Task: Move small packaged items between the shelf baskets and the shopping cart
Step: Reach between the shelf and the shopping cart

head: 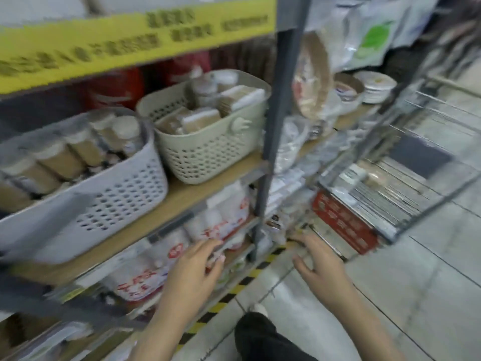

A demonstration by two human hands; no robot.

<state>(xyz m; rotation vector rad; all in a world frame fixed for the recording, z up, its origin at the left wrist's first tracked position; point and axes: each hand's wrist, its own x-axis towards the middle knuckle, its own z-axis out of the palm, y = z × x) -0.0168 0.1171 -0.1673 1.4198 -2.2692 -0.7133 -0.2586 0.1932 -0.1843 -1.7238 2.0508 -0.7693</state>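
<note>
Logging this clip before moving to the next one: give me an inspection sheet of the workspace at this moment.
Surface: wooden shelf board on a grey metal rack; the frame is motion-blurred.
Job's things: white basket with brown cylindrical packs; beige basket with flat brown packets; shopping cart at right, a few packets on its floor.
Clutter: white bags with red print on the lower shelf; paper plates and bowls in the next bay.
Grippers: left hand reaching toward the lower shelf, fingers extended, no grip; right hand spread near the cart's front, holding nothing.
Cables: nothing seen.
Surroundings: yellow sign above; tiled floor with black-yellow hazard tape.
</note>
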